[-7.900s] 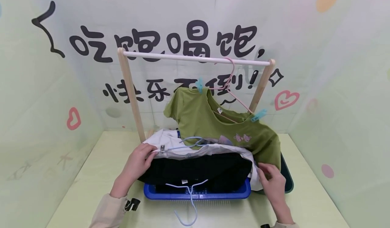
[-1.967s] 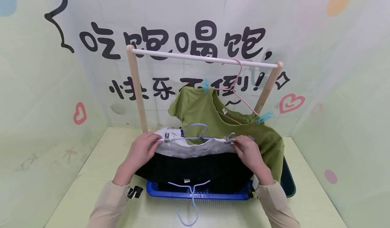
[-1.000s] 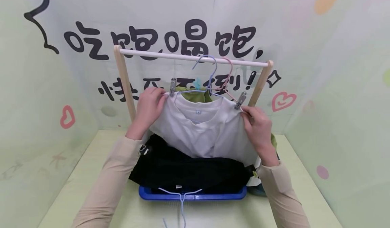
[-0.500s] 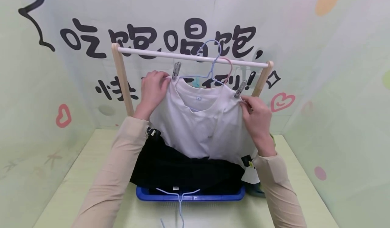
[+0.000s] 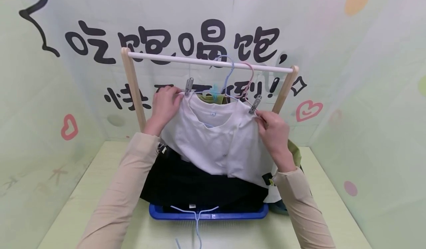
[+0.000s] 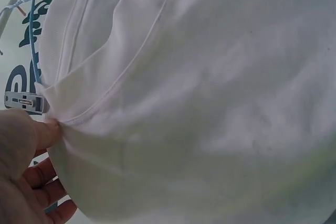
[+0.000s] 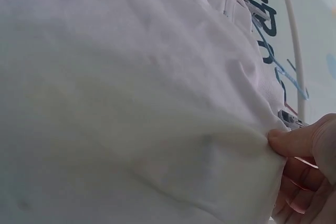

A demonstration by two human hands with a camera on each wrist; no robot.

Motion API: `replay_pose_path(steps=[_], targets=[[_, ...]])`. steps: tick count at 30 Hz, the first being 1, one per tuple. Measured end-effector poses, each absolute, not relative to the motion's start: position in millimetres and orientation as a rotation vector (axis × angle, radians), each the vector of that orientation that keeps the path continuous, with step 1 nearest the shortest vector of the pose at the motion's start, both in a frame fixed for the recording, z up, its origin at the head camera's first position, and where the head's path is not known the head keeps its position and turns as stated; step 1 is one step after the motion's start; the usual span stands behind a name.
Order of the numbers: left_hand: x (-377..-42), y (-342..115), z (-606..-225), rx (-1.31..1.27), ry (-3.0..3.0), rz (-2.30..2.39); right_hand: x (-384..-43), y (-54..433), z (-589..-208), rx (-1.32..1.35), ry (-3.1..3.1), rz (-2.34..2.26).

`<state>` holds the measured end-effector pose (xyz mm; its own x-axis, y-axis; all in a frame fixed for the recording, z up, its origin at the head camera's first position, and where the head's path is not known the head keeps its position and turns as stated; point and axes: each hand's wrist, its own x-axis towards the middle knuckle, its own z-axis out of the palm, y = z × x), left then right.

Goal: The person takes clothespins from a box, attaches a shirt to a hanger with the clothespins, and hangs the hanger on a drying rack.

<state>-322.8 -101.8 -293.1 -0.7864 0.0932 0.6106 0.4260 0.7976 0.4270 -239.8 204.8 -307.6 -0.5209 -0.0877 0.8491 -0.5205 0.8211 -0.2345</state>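
Observation:
A white T-shirt (image 5: 213, 142) hangs spread between my hands, on a light blue wire hanger (image 5: 227, 79). Two grey clips (image 5: 189, 87) fasten its shoulders to the hanger. My left hand (image 5: 165, 106) pinches the shoulder on the left, beside one clip. The other shoulder is pinched by my right hand (image 5: 274, 130), just outside the second clip (image 5: 255, 104). The hanger's hook overlaps the white rod (image 5: 186, 60) of a wooden rack; whether it bears on the rod I cannot tell. Both wrist views show thumbs pressing the fabric (image 6: 173, 114).
A pink hanger (image 5: 250, 77) on the rod carries a green T-shirt (image 5: 294, 153), mostly hidden behind the white one. Below, black clothing (image 5: 199, 186) with another blue hanger (image 5: 197, 215) lies over a blue basket (image 5: 208, 215). A dark green container (image 5: 279, 207) stands at right.
Both hands have lifted the white T-shirt from above the basket up to the rod. The right hand moved onto the clipped shoulder. In the last half second shirt and hook came down slightly.

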Motion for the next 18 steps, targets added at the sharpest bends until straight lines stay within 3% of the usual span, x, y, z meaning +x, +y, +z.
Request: replay_pose_path(steps=[18], targets=[[-329,-100,-307,-0.411,-2.554,-0.826,-228,209,-322,0.473,-2.053,0.704]])
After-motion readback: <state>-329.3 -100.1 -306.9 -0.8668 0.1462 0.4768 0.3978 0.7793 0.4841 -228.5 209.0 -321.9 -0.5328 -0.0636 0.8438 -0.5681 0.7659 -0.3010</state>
